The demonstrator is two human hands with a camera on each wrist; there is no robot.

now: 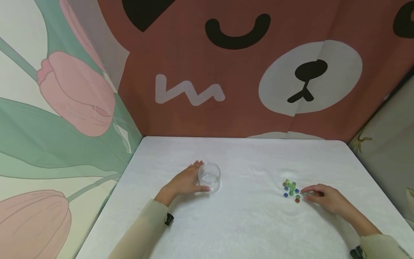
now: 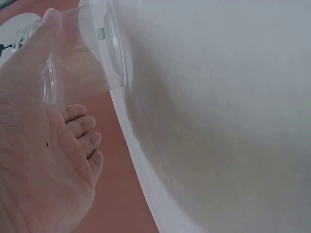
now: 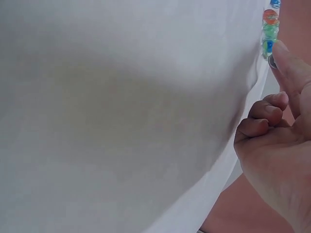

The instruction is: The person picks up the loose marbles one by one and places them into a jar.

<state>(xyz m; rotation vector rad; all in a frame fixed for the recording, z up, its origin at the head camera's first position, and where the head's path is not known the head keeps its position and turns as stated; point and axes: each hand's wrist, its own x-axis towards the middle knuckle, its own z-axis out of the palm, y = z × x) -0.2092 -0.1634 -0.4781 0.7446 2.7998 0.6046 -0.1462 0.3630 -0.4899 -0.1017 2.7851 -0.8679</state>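
Observation:
On the white-covered table, my left hand (image 1: 185, 182) holds a clear cup (image 1: 213, 177), thumb on the near side and fingers at the far left side. The left wrist view shows the thumb against the cup's wall (image 2: 77, 58). A small pale green marble (image 2: 100, 33) appears near its base; whether it is inside or behind the cup, I cannot tell. To the right, my right hand (image 1: 328, 198) pinches a marble (image 3: 272, 61) between thumb and index finger, mostly hidden by them. Beside these fingertips lies a cluster of green, blue, yellowish and red marbles (image 1: 291, 193).
A white cloth (image 1: 239, 219) covers the table, slightly wrinkled around the marbles. Behind the far edge hangs a brown curtain (image 1: 239, 118) with a bear print. Another printed with tulips (image 1: 77, 93) hangs at the left. Dark clips sit at both sleeves.

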